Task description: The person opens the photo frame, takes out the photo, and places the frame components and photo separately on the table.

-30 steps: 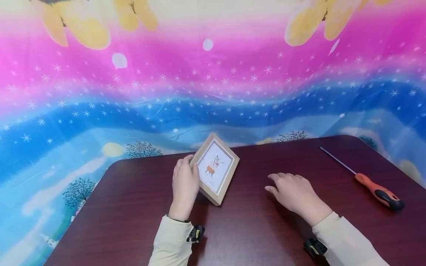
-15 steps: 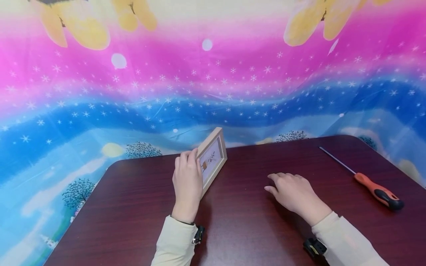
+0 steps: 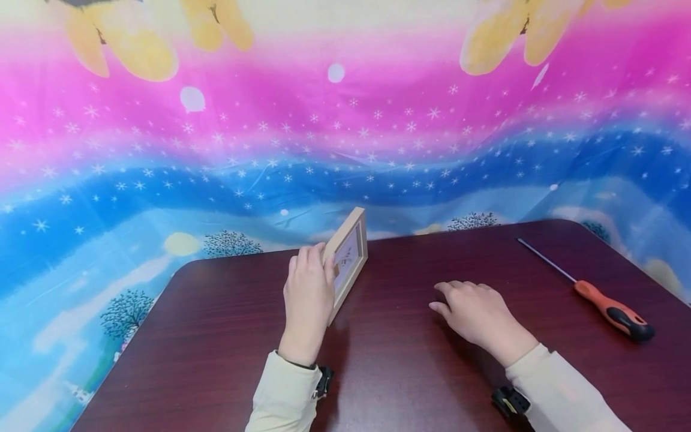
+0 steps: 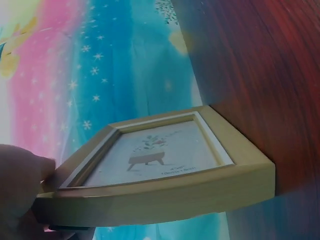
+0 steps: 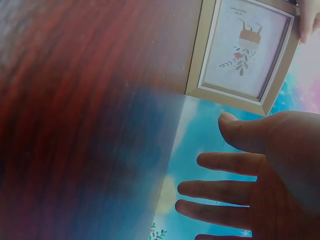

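A light wooden picture frame (image 3: 352,259) stands tilted over the table in the head view, seen nearly edge-on with its picture side turned to the right. My left hand (image 3: 309,294) grips its near left edge, thumb on the front side; the fingers behind it are hidden. In the left wrist view, the frame (image 4: 240,150) shows a print of a stool-like pot with flowers under its pane. My right hand (image 3: 480,318) hovers over the table to the right of the frame, holding nothing. Its fingers (image 5: 220,192) are straight and spread in the right wrist view.
A screwdriver (image 3: 612,309) with an orange and black handle lies at the right side of the dark red-brown table (image 3: 399,372). Behind the table's far edge hangs a colourful printed cloth (image 3: 378,132).
My left hand has turned the picture frame from facing me to nearly edge-on, then shifted slightly right with it. The right hand and the screwdriver have stayed in place.
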Action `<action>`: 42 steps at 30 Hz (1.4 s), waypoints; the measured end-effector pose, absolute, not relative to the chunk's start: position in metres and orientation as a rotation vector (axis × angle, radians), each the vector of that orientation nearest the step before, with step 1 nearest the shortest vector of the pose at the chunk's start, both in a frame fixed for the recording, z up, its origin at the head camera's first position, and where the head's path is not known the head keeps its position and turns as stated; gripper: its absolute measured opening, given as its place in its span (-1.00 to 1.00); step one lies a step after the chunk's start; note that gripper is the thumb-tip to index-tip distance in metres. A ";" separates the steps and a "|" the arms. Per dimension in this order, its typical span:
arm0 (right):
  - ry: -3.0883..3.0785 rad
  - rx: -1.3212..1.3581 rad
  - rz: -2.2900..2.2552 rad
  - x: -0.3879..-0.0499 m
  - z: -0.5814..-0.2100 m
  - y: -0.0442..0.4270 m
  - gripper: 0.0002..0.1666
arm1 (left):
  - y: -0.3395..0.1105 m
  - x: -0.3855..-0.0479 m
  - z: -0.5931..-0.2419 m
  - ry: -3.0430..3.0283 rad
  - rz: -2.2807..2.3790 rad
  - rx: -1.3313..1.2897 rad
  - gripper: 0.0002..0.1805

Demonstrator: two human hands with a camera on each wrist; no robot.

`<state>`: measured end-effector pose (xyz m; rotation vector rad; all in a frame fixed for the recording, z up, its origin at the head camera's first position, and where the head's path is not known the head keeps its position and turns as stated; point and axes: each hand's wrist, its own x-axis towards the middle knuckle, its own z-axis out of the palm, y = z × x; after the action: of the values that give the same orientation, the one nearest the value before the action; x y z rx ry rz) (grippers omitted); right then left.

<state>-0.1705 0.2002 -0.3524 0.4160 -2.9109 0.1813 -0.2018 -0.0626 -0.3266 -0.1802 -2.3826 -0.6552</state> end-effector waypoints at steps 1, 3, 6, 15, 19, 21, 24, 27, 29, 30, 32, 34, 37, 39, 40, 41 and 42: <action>-2.909 0.416 0.181 -0.170 -0.352 0.200 -0.51 | -0.062 -0.201 -0.326 -2.394 -0.669 -0.177 -0.65; -2.907 0.416 0.178 -0.170 -0.352 0.200 -0.51 | -0.060 -0.200 -0.324 -2.418 -0.706 -0.170 -0.64; -2.911 0.414 0.180 -0.170 -0.352 0.201 -0.50 | -0.057 -0.197 -0.321 -2.455 -0.771 -0.147 -0.60; -2.923 0.414 0.189 -0.171 -0.350 0.200 -0.50 | -0.052 -0.189 -0.313 -2.531 -0.864 -0.115 -0.64; -2.925 0.413 0.186 -0.170 -0.350 0.201 -0.50 | -0.047 -0.185 -0.311 -2.565 -0.846 -0.151 -0.64; -2.925 0.416 0.180 -0.170 -0.349 0.201 -0.50 | -0.044 -0.184 -0.311 -2.572 -0.823 -0.165 -0.65; -2.936 0.413 0.175 -0.170 -0.349 0.201 -0.49 | -0.038 -0.181 -0.313 -2.559 -0.769 -0.209 -0.68; -2.955 0.402 0.179 -0.170 -0.349 0.202 -0.49 | -0.033 -0.178 -0.316 -2.525 -0.653 -0.260 -0.72; -2.972 0.393 0.182 -0.170 -0.350 0.202 -0.48 | -0.029 -0.176 -0.317 -2.493 -0.581 -0.281 -0.74; -2.977 0.392 0.180 -0.170 -0.350 0.202 -0.48 | -0.028 -0.175 -0.318 -2.479 -0.549 -0.285 -0.75; -2.987 0.394 0.178 -0.170 -0.350 0.202 -0.47 | -0.025 -0.172 -0.319 -2.470 -0.521 -0.287 -0.74; -2.995 0.396 0.179 -0.170 -0.351 0.203 -0.46 | -0.022 -0.170 -0.319 -2.481 -0.503 -0.295 -0.70; -3.003 0.398 0.179 -0.170 -0.352 0.203 -0.46 | -0.018 -0.166 -0.320 -2.523 -0.489 -0.326 -0.68; -3.005 0.396 0.176 -0.170 -0.352 0.204 -0.46 | -0.016 -0.165 -0.320 -2.545 -0.488 -0.362 -0.75; -3.004 0.394 0.174 -0.170 -0.352 0.204 -0.46 | -0.014 -0.164 -0.321 -2.549 -0.492 -0.381 -0.81; -3.003 0.392 0.172 -0.170 -0.352 0.204 -0.46 | -0.014 -0.163 -0.322 -2.551 -0.496 -0.398 -0.87; -3.000 0.392 0.170 -0.170 -0.352 0.204 -0.47 | -0.013 -0.163 -0.323 -2.548 -0.497 -0.414 -0.92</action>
<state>-0.1703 0.2039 -0.3522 0.3917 -3.0000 0.1695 -0.1631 -0.0127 -0.3229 -0.4137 -2.5479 -0.4967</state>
